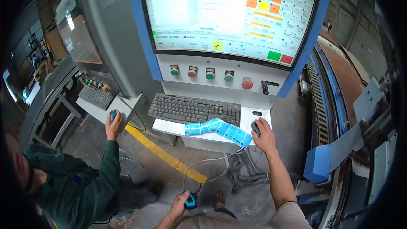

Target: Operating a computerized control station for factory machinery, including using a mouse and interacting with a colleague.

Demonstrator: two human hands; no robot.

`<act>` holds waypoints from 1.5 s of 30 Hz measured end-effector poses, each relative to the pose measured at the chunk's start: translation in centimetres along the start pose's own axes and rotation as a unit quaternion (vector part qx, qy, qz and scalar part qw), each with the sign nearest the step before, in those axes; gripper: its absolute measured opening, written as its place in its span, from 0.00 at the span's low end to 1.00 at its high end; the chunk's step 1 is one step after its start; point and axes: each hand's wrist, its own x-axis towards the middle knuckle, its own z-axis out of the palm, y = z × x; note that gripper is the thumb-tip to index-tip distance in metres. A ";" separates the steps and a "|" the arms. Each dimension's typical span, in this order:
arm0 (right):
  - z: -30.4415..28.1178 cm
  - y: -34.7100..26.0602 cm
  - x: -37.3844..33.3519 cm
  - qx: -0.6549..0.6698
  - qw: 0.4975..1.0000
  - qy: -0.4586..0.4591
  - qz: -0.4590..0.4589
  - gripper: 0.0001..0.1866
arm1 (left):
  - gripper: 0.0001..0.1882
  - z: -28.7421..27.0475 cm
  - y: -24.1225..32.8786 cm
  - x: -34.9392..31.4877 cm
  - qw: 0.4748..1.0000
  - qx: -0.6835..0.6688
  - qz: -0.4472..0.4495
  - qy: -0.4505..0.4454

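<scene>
My right hand [266, 137] rests on a dark computer mouse [255, 127] at the right end of the white shelf [265, 116]. Low in front of my body, my left hand [179, 205] is closed around a small teal and black handheld device [191, 202], with a grey cable [184, 177] near its top. What the device is, I cannot make out. A joined strip of shiny light-blue packets [231, 132] lies bent along the shelf's front edge, its right end beside my right hand. Behind it sits a black keyboard [190, 108].
A large monitor [220, 12] stands above a row of push buttons [210, 74]. At left, a co-worker's hand [113, 124] covers another mouse beside a second keyboard [96, 97]. Cables and dark fabric [248, 169] hang below the shelf. Machinery with a blue block [317, 163] flanks the right.
</scene>
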 end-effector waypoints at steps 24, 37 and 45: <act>0.2 0.6 0.8 0.009 1.000 -0.023 0.005 0.28 | 0.25 2.2 2.0 1.3 0.995 -0.044 0.089 -0.004; 0.2 0.6 0.8 0.005 1.000 -0.026 0.003 0.25 | 0.27 0.7 1.7 2.1 0.993 0.009 0.114 -0.011; 0.2 0.6 0.8 0.003 1.000 -0.026 0.000 0.24 | 0.27 1.1 2.8 1.3 0.994 -0.008 0.111 -0.006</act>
